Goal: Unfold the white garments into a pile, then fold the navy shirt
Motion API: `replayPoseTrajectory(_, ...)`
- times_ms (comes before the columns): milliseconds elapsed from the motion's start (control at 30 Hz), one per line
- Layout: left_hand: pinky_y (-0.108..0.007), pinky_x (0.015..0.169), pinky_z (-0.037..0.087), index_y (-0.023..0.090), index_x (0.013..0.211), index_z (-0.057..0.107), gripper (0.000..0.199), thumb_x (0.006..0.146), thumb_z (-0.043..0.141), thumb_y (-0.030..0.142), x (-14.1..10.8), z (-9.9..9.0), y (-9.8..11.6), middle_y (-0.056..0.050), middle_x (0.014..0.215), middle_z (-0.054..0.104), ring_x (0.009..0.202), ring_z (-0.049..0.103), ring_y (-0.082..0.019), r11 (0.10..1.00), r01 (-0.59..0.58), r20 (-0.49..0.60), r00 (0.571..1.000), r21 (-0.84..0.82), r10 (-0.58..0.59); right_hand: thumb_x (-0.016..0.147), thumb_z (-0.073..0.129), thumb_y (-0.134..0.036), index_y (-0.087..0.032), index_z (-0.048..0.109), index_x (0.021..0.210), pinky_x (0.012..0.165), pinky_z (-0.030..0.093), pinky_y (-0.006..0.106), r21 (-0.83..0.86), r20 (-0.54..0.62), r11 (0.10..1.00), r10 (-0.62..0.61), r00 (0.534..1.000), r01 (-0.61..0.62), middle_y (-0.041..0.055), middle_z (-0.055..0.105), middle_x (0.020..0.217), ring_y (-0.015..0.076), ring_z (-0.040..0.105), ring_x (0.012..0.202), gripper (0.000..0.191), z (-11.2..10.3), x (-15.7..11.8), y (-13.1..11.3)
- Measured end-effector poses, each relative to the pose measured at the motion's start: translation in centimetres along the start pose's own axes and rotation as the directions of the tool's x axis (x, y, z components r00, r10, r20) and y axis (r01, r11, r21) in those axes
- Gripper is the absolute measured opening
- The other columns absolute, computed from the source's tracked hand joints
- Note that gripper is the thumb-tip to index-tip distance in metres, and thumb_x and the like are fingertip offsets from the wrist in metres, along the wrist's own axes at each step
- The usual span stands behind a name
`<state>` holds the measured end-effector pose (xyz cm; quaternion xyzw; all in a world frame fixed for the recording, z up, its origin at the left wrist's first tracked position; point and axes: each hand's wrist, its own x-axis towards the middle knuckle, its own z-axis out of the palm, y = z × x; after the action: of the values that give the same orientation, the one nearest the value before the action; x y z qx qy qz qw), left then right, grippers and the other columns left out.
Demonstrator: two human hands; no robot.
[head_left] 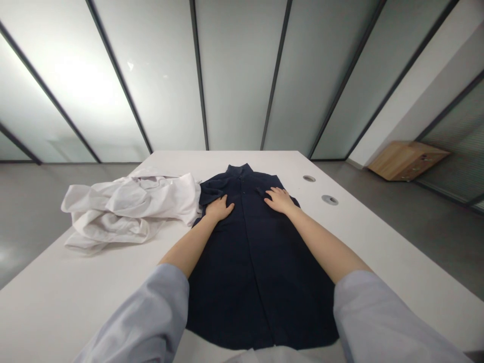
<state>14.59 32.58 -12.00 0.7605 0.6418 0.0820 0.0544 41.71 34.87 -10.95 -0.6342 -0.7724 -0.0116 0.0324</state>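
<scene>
A dark navy shirt (245, 262) lies front up on the white table (378, 252), its collar at the far end and its hem near me. My left hand (219, 209) rests on the upper left part of the shirt, by the folded sleeve, thumb apart from the fingers. On the upper right part lies my right hand (280, 200), its fingers spread on the cloth. Neither hand visibly grips anything. To the left of the shirt sits a crumpled pile of white cloth (132, 204), touching the navy sleeve.
Two round grommets, one farther (309, 178) and one nearer (330, 200), are set in the table's right side. A wooden cabinet (406, 160) stands on the floor at the right. Frosted glass panels (234, 75) rise behind the table.
</scene>
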Motion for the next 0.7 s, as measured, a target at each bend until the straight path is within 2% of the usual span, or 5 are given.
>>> replayPoseTrajectory(233,-0.032,0.104,0.039,0.017,0.133,0.048,0.05,0.092,0.038,0.044,-0.2,0.3,-0.1,-0.011,0.137,0.053,0.126,0.049,-0.023,0.996,-0.093,-0.085,0.992,0.005,0.093,0.092,0.045,-0.038,-0.018,0.054,0.131,0.108,0.03,0.041,0.106,-0.101,0.986,-0.122,0.987,0.132,0.0123,0.044,0.144,0.0262,0.038,0.133,0.045,0.8,-1.3,-4.3)
replayPoseTrajectory(333,-0.03,0.102,0.041,0.021,0.126,0.054,0.039,0.092,0.039,0.034,-0.4,0.1,0.0,-0.007,0.127,0.059,0.117,0.054,-0.021,0.979,-0.205,-0.133,0.97,-0.004,0.202,0.093,0.044,-0.038,-0.02,0.057,0.128,0.106,0.033,0.04,0.138,-0.083,0.983,-0.106,0.991,0.117,0.0115,0.048,0.141,0.0251,0.04,0.131,0.042,1.4,-1.7,-4.6)
replayPoseTrajectory(467,-0.038,0.103,0.04,0.023,0.12,0.059,0.036,0.092,0.038,0.027,-1.0,-0.5,0.3,-0.008,0.122,0.06,0.115,0.052,-0.023,0.947,-0.321,-0.185,0.929,0.025,0.32,0.093,0.043,-0.037,-0.019,0.056,0.129,0.107,0.032,0.04,0.151,-0.07,0.98,-0.118,0.99,0.128,0.0109,0.048,0.141,0.025,0.039,0.132,0.042,1.5,-2.1,-4.2)
replayPoseTrajectory(600,-0.046,0.11,0.029,0.022,0.127,0.055,0.04,0.09,0.039,0.028,-1.4,-0.8,0.4,-0.009,0.138,0.048,0.131,0.037,-0.029,0.967,-0.245,-0.301,0.919,0.066,0.253,0.094,0.041,-0.037,-0.018,0.054,0.132,0.109,0.03,0.039,0.142,-0.063,0.982,-0.115,0.991,0.123,0.0113,0.045,0.143,0.0258,0.037,0.134,0.044,1.4,-2.6,-4.3)
replayPoseTrajectory(700,-0.048,0.108,0.031,0.021,0.133,0.047,0.049,0.088,0.044,0.038,-1.3,-0.6,0.2,-0.011,0.145,0.04,0.133,0.034,-0.032,0.996,-0.058,-0.25,0.966,0.063,0.072,0.095,0.038,-0.036,-0.017,0.052,0.134,0.109,0.03,0.041,0.13,-0.064,0.985,-0.108,0.992,0.115,0.0113,0.044,0.145,0.0264,0.037,0.135,0.045,1.5,-2.9,-4.6)
